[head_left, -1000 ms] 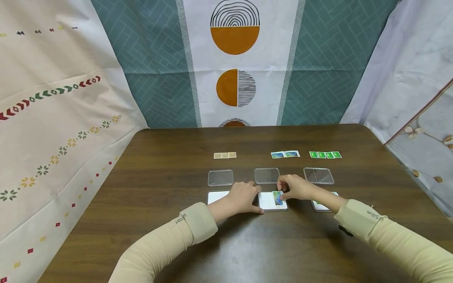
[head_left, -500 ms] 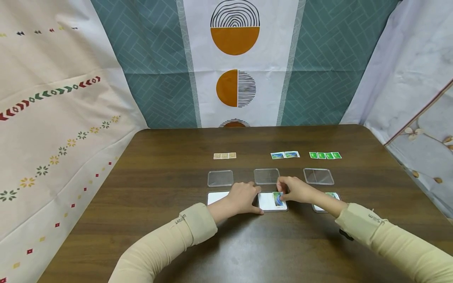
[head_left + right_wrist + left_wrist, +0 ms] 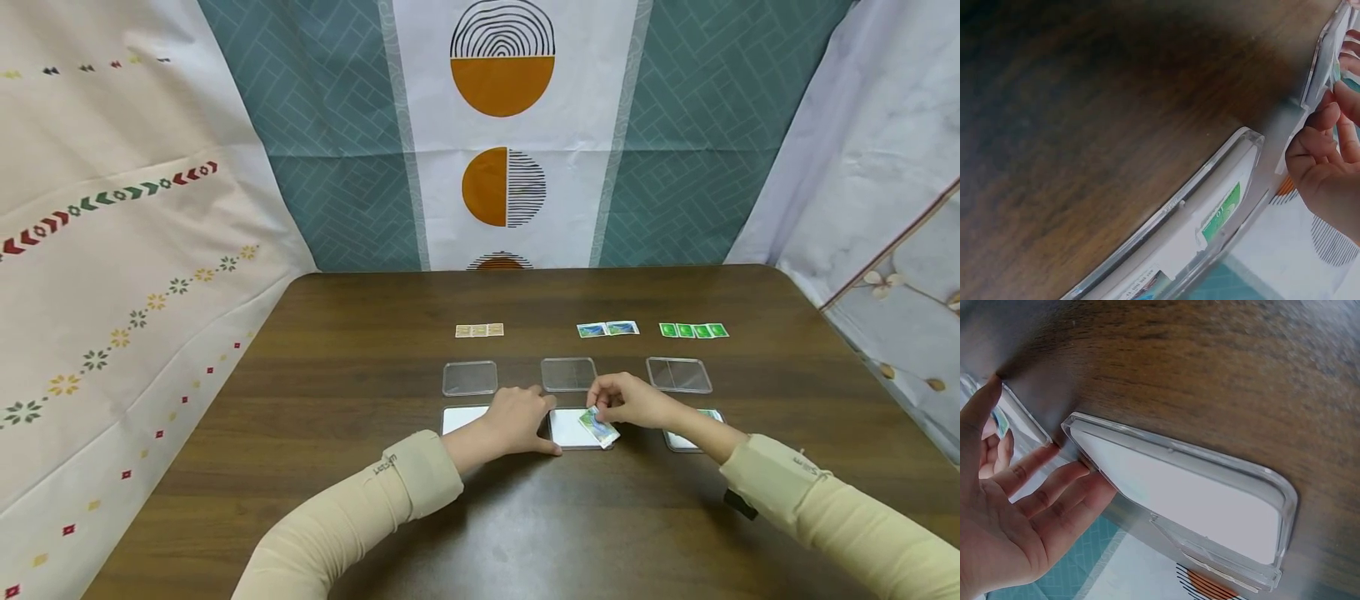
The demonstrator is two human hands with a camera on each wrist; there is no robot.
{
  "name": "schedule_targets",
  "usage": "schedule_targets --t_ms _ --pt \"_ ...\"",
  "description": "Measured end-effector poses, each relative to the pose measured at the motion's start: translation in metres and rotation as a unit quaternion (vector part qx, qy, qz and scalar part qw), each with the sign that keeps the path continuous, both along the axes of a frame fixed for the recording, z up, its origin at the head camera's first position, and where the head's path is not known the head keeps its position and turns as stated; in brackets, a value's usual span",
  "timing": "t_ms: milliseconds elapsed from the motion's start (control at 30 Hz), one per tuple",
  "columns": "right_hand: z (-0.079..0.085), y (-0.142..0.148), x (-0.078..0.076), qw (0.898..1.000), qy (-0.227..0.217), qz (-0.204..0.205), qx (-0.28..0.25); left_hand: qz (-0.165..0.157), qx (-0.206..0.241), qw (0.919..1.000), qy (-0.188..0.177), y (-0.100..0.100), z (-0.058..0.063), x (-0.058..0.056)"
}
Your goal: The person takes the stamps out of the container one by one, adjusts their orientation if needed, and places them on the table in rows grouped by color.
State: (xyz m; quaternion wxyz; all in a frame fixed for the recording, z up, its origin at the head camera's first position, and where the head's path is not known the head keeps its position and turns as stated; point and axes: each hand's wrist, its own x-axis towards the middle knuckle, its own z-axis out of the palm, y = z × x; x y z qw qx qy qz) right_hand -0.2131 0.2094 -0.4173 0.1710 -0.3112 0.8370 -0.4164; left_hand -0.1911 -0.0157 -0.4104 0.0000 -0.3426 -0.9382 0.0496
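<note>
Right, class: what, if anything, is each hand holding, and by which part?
The right hand pinches a blue-green stamp near its far end. The left hand grips nothing, only touching the edge of the middle white case.

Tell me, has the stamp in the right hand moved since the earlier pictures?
Yes. In the head view, against the middle white box, the stamp has turned from straight to slanted, its near end swinging right.

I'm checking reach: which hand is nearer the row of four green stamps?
The right. The right hand is left of the green stamps, nearer the person; the left hand lies farther left.
</note>
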Motion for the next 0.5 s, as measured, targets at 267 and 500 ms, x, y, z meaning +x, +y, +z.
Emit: schedule_targets --t_ms 267,500 --pt "-0.0010 0.0028 -0.0017 1.000 -0.014 0.013 -0.014 -0.004 0.002 1.0000 0.000 0.0013 -0.0038 0.0011" --pt "0.0049 0.0034 -0.0054 1.000 -0.029 0.007 0.001 0.000 0.000 1.0000 0.001 0.0004 -0.0017 0.0004"
